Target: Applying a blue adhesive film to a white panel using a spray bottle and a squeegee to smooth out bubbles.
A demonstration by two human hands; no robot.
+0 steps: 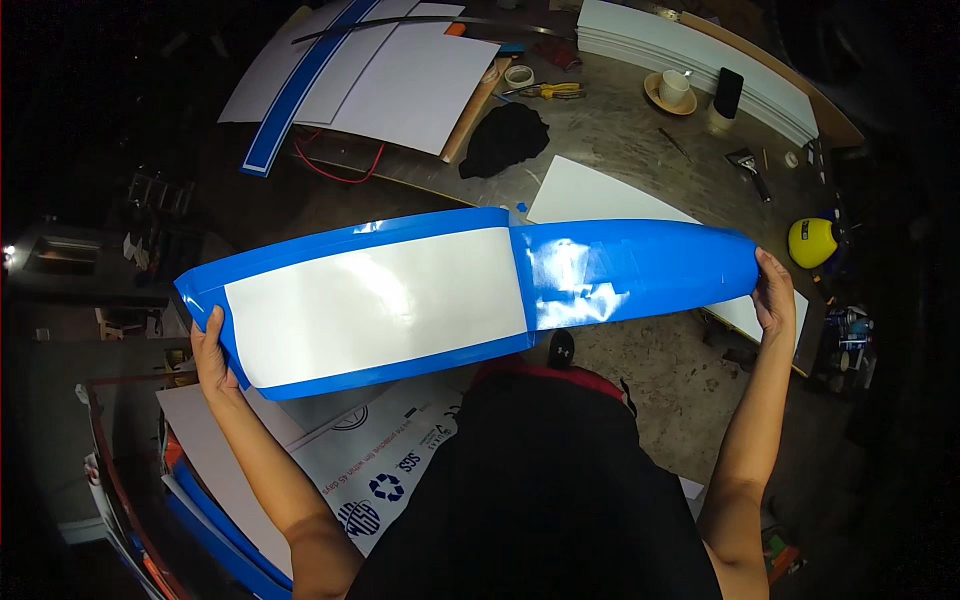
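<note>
A long glossy blue strip of what looks like vinyl film or thin sheet (640, 265) stretches between my hands, above the floor and the bench's near edge. Its left half bears a white rectangle (380, 310) bordered in blue, while the right half is plain blue and creased with shine. My left hand (212, 352) is closed on the left end, thumb over the front. At the right end, my right hand (775, 292) pinches the edge. Behind the strip, a white panel (600, 192) lies on the metal workbench (620, 130), partly hidden.
White sheets (410, 90) and a blue white-edged strip (300, 100) lie at the far left. On the bench are a black cloth (505, 138), yellow-handled pliers (555, 90), a cup (673, 88), a phone (728, 93), a scraper (750, 172) and a yellow rounded object (812, 242).
</note>
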